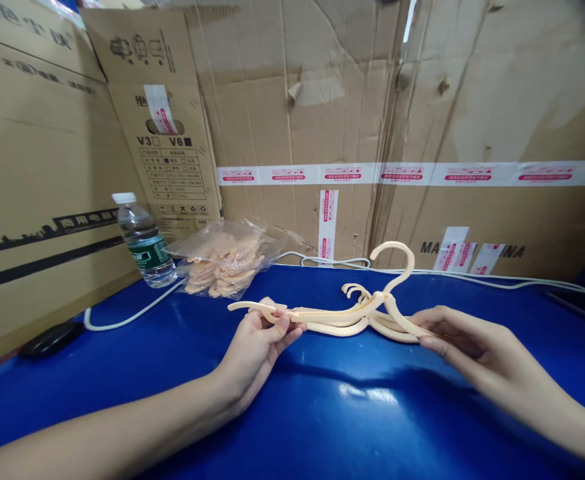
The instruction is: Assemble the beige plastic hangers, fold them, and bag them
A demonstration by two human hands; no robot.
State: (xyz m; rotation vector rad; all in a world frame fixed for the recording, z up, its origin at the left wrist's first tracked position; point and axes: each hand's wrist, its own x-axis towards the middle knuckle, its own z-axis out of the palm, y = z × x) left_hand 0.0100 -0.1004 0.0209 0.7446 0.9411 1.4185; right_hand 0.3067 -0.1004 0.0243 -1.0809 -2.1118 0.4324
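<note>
A cream plastic clothes hanger is held up between both hands, its large hook pointing upward. My left hand is closed in a pinch at the left end of the hanger. A thin curved cream piece sticks out to the left from those fingers; whether it joins the hanger cannot be made out. My right hand is closed with thumb and fingers on the end of the right arm. Just behind lie more cream hangers on the blue table, with small hooks, partly hidden by the held one.
A clear plastic bag of cream parts lies at the back left of the blue table. Near it are a water bottle, a white cable and a black object. Cardboard boxes wall off the back and left.
</note>
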